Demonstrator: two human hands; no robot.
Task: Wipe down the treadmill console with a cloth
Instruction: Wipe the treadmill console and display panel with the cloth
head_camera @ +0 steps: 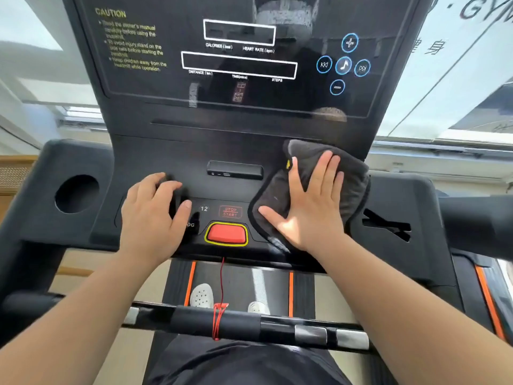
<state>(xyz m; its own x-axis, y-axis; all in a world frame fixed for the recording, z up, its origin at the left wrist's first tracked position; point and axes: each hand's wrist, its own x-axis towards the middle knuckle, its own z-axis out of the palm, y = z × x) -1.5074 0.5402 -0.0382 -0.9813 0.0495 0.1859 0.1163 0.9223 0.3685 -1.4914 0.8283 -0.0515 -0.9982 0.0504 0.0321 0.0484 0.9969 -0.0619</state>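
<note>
While left hand (151, 215) rests bare, right hand (311, 207) flattens cloth (352, 173).

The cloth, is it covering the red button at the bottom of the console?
No, the cloth lies under the right hand, off to the right of the red button, which shows fully uncovered.

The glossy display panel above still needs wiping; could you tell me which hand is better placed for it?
Probably the right hand: it lies flat on the dark cloth, just below the display panel. The left hand is bare, resting on the lower console.
</note>
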